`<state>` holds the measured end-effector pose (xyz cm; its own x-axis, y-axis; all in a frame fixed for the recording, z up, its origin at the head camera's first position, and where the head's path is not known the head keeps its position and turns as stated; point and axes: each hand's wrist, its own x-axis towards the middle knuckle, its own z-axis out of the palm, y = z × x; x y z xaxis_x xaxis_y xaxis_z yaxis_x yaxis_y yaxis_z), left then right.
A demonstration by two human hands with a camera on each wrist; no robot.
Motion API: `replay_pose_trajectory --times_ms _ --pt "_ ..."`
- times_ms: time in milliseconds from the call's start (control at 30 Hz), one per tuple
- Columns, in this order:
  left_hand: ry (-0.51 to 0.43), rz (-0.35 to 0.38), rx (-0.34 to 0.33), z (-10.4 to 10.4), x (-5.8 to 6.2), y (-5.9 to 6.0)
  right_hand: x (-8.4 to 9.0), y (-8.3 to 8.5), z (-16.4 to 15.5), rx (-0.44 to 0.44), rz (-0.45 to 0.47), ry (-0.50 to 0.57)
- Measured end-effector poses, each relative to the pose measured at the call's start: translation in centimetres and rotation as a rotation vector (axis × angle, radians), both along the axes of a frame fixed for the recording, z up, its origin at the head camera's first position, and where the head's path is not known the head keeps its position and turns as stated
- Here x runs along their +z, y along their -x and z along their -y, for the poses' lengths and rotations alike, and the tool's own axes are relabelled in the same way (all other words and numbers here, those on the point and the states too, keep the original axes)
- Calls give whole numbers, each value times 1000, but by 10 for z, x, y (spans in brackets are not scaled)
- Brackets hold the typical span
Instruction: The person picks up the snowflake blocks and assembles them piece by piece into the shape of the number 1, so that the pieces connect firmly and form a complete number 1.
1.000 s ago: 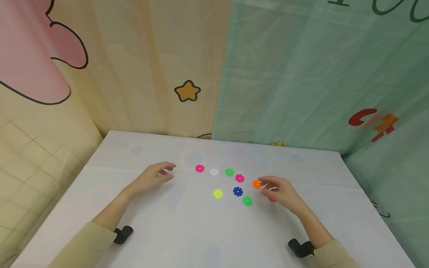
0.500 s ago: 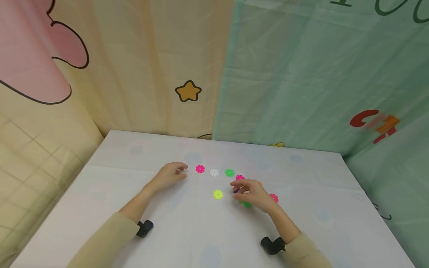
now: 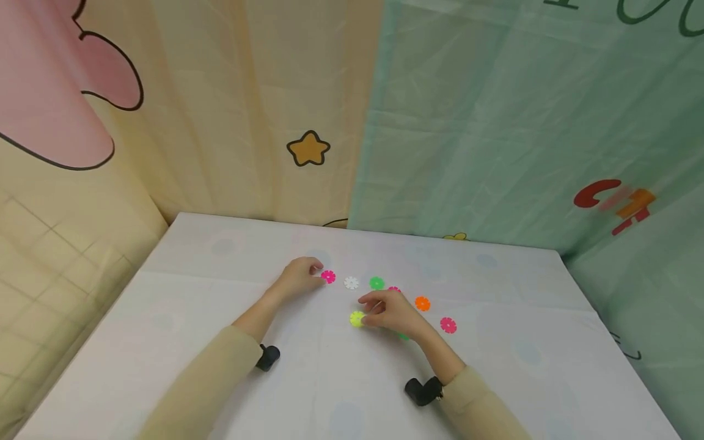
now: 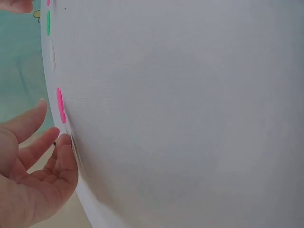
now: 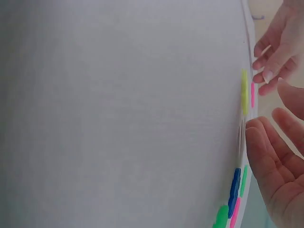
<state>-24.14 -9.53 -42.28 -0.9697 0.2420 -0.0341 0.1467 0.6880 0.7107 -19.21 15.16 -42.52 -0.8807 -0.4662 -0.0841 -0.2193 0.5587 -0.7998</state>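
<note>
Head view: left hand (image 3: pixel 299 276) rests on the white surface (image 3: pixel 220 318), fingers loosely curled, tips just beside the pink disc (image 3: pixel 328 277) at its 3 o'clock, not gripping. Right hand (image 3: pixel 387 311) hovers relaxed, fingertips at the yellow disc (image 3: pixel 357 318), at its 9 o'clock; contact unclear. White disc (image 3: pixel 351 282), green disc (image 3: pixel 376 283), orange disc (image 3: pixel 421 303) lie nearby.

Left wrist view: left hand (image 4: pixel 28 175) open, empty, pink disc (image 4: pixel 61 105) at 12 o'clock.

Right wrist view: right hand (image 5: pixel 278 166) open, fingers straight, yellow disc (image 5: pixel 244 92) at 11 o'clock.
</note>
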Motion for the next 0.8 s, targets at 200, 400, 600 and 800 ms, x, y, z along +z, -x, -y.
replay_pose_trajectory --times_ms 200,400,600,800 --pt "-24 23 58 -10 0 9 -3 5 9 15 0 -23" --pt "59 8 62 -17 -3 16 -5 7 15 13 -30 -64" --pt "102 9 78 -20 -1 16 -5 8 21 -18 -49 -175" --pt "103 7 77 -19 -2 17 -5 10 25 -28 -27 -217"
